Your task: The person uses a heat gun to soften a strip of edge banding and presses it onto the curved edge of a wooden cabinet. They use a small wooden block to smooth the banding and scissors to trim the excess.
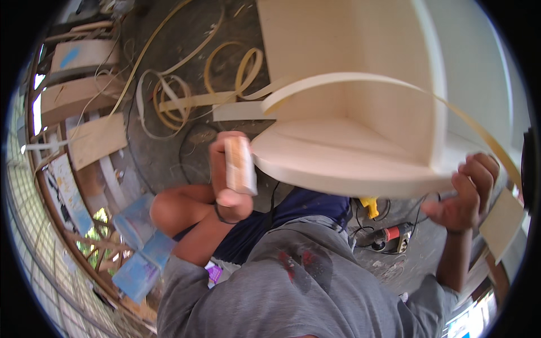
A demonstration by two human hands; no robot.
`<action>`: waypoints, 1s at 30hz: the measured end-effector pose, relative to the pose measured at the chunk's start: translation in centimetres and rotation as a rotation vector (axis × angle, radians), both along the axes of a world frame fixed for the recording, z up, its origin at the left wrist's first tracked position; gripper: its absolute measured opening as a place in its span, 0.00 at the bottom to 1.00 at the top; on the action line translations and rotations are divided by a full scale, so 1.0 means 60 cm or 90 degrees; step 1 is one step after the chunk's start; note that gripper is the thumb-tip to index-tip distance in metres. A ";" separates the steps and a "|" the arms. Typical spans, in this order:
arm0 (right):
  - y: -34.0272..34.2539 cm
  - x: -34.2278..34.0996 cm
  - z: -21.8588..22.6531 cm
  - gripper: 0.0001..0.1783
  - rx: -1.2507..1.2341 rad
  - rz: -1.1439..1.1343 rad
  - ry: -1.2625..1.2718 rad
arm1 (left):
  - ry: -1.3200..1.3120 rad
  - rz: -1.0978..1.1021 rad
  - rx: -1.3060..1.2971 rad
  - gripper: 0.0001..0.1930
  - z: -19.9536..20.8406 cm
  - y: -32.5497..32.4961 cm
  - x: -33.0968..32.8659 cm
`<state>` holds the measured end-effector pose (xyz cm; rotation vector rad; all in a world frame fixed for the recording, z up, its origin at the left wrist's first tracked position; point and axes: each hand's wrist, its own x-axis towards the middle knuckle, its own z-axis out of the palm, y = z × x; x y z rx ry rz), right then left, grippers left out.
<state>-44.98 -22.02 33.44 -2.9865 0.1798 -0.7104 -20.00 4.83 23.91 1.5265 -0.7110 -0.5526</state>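
A small wooden block (240, 166), pale with a whitish side and blurred by motion, is gripped in my left hand (225, 194). It is close to the left end of a curved cream shelf (338, 160), the rounded base of an open cabinet (389, 67). My right hand (470, 191) is curled over the right part of the shelf's front edge, thumb low and fingers above. A long cream edging strip (360, 76) arches across the cabinet front and runs down past the right hand; where it ends is hidden.
Loops of edging strip (169, 101) lie on the dark floor at far left. Boards (98, 141) and blue containers (138, 276) line the left side. Under the shelf, right of my lap, are a red and black power tool (391, 234), a yellow tool (369, 207) and cables.
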 end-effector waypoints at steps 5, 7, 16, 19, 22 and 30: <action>0.117 -0.079 -0.079 0.12 0.108 -0.145 -0.218 | 0.136 0.041 -0.039 0.40 0.042 0.053 -0.022; 0.161 -0.145 -0.164 0.12 0.281 -0.373 -0.156 | 0.132 0.014 -0.016 0.32 0.062 0.052 -0.037; 0.373 -0.568 -0.691 0.50 0.619 -0.915 0.683 | -0.160 -0.136 0.032 0.21 0.030 0.034 -0.043; 0.412 -0.535 -0.689 0.37 0.673 -0.924 0.711 | 0.054 -0.179 0.034 0.17 0.052 0.032 -0.032; 0.456 -0.513 -0.720 0.34 0.671 -0.940 0.649 | 0.057 -0.196 0.028 0.15 0.046 0.023 -0.016; 0.430 -0.472 -0.752 0.36 0.674 -1.014 0.476 | 0.035 -0.202 -0.018 0.14 0.031 0.022 -0.007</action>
